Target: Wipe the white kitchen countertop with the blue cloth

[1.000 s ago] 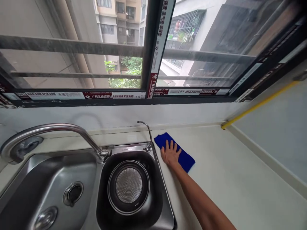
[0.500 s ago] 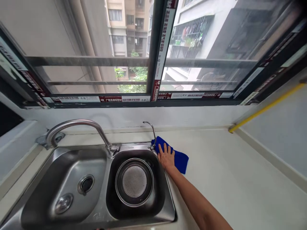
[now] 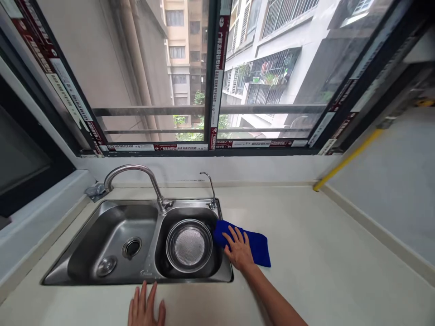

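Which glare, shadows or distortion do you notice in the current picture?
Head view: the pale building outside looks almost washed out; head view: soft highlights on the steel sink, faint shadow beside the right forearm; head view: the window frame slants at both sides, probably wide-angle distortion.

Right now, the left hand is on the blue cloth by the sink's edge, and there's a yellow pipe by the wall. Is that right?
Not quite: the head view shows the right hand on the blue cloth by the edge of the sink. The left hand is in front of the sink. The yellow pipe is by the wall, as you said.
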Demonstrator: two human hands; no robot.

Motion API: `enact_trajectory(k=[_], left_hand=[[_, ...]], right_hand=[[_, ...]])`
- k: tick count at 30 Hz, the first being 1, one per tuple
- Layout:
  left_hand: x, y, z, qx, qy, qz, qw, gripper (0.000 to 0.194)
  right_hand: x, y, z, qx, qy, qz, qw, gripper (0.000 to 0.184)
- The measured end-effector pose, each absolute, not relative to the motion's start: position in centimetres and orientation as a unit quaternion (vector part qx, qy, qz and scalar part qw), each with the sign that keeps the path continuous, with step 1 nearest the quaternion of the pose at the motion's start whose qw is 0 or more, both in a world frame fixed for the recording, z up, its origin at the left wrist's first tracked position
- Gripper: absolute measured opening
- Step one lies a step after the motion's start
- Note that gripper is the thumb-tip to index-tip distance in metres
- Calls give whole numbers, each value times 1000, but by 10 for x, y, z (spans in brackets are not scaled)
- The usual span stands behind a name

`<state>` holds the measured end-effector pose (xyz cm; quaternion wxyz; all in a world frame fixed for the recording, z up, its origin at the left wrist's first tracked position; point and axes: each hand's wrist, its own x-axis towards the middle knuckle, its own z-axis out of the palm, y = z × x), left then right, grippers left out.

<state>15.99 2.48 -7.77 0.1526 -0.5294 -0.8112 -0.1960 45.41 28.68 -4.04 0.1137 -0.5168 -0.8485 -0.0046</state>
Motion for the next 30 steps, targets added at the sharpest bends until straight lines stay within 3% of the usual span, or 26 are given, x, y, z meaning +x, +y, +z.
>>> enact_trajectory(k=[5,14,20,30], left_hand=[[169,27,-52,-527,-822,-183,117,51],[171,27,-49,-518,-825,-197,110,51],[174,28,-45,-527,-819,-195,119,49],[169,24,-45,-526,-821,-204,87,49]], right_hand=[[491,236,-40,-534,-834,1,136,58],[545,169,-56,-607,-778,-48,154,58],[489,158,-50,-643,-751,-45,145,61],[398,115,-42,-612,-766,59,189,42]])
